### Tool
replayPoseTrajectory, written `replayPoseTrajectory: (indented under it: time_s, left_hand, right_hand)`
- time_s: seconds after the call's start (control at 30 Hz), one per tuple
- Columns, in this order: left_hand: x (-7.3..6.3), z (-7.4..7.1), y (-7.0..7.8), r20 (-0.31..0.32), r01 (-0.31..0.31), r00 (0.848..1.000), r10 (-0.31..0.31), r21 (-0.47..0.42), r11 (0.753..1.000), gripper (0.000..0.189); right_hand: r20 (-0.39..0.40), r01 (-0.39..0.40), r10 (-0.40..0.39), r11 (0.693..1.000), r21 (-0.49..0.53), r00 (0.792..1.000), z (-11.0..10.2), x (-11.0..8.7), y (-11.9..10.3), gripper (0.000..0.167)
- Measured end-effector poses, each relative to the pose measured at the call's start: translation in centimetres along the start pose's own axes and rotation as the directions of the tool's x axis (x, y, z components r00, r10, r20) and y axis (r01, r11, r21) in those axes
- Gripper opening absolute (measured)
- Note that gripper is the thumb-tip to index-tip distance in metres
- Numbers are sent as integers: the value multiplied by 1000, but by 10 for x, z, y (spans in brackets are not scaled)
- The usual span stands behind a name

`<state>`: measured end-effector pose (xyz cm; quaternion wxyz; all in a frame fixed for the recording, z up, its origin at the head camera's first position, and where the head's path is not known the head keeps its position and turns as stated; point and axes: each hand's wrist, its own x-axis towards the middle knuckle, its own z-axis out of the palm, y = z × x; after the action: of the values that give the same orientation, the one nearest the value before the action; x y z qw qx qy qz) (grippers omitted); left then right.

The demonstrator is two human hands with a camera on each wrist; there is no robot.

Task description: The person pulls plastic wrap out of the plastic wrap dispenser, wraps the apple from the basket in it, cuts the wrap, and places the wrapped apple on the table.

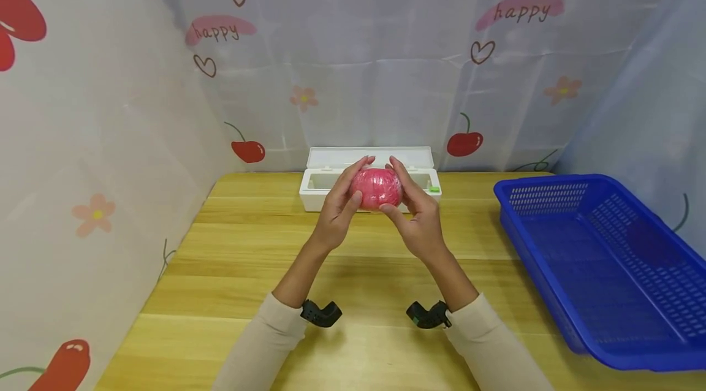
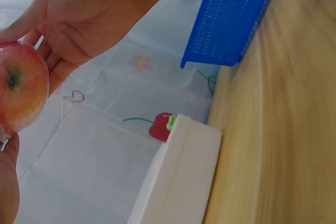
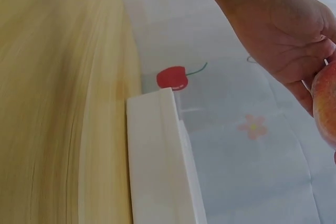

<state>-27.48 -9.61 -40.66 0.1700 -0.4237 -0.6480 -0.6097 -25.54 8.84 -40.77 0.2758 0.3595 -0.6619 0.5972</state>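
Note:
A red apple wrapped in shiny clear film is raised off the table between both hands. My left hand grips its left side, thumb on the near face and fingers reaching round the back. On the opposite side my right hand holds it the same way. The apple's stem hollow faces the left wrist view. Behind and below the hands stands a white film dispenser box, its lid raised. A green slider sits at the box's right end. The hands hide the box's middle.
A blue perforated plastic basket stands on the right of the wooden table. White printed curtains hang behind the table and along both sides. Small black devices are worn on both wrists.

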Motion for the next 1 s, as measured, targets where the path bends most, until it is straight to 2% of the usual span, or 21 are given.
replayPoseTrajectory:
  time_s: [0.33,0.63,0.83,1.0]
  left_hand:
    - [1,12,2,-69,19,998,-13,90,996,62]
    - [-3,16,2,-103,34,995,-13,207,978,57]
    - [-6,17,0,-114,66,993,-41,220,973,56]
    - [-5,18,-1,-127,81,990,-55,205,975,55]
  right_hand:
    - [-46,15,-17,999,-45,999,3,-2,0,82]
    - [-33,34,-39,990,-136,999,4,-3,1,70]
    - [-15,33,-37,979,-200,999,1,-5,3,67]
    - [-11,36,-39,978,-204,999,0,-4,5,70]
